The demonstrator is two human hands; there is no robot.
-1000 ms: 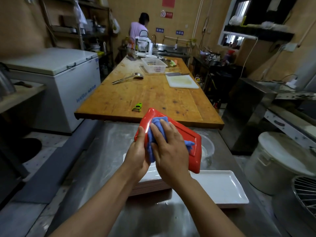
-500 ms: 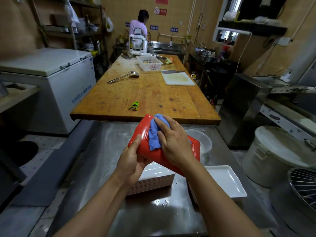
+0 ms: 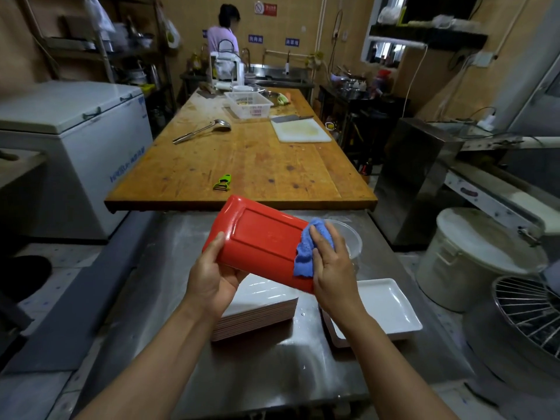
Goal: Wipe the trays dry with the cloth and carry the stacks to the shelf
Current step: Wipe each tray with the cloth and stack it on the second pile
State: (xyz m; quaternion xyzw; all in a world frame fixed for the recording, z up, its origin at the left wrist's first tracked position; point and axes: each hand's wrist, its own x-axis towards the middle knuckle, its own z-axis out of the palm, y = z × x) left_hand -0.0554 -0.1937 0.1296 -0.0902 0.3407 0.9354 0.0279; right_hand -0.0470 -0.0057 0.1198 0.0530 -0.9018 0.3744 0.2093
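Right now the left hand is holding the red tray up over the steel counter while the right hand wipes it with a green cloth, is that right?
Not quite: the cloth is blue, not green, as the head view shows. The rest holds: the left hand holds the red tray up over the steel counter while the right hand wipes it.
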